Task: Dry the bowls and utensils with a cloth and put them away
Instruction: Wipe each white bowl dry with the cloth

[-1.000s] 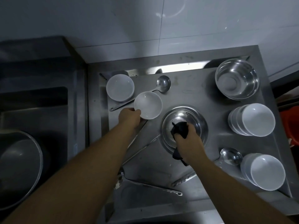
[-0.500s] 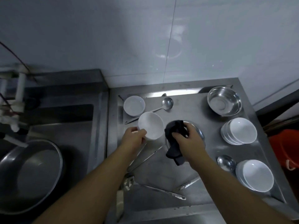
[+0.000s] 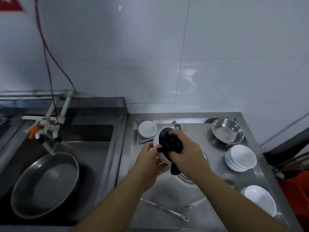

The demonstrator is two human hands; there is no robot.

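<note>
My left hand [image 3: 148, 156] holds a white bowl [image 3: 156, 139] tilted above the steel counter [image 3: 197, 134]. My right hand [image 3: 185, 151] presses a dark cloth [image 3: 168, 141] into the bowl's inside, and a tail of the cloth hangs below my wrist. Another white bowl [image 3: 147, 129] stands at the counter's back left, with a ladle's bowl [image 3: 176, 126] just behind my hands. Two stacks of white bowls, one at mid right [image 3: 240, 157] and one at front right [image 3: 260, 199], stand on the right side. A steel bowl [image 3: 227, 132] sits at the back right.
A steel bowl [image 3: 184, 177] lies on the counter mostly hidden under my right forearm. Long utensil handles [image 3: 167, 210] lie near the front edge. On the left is a sink with a large steel basin [image 3: 45, 183] and a tap [image 3: 48, 131]. An orange bucket [image 3: 297, 186] stands at far right.
I have lifted the white bowl higher and brought the cloth from beside it into its inside. The camera has tilted up, showing more wall.
</note>
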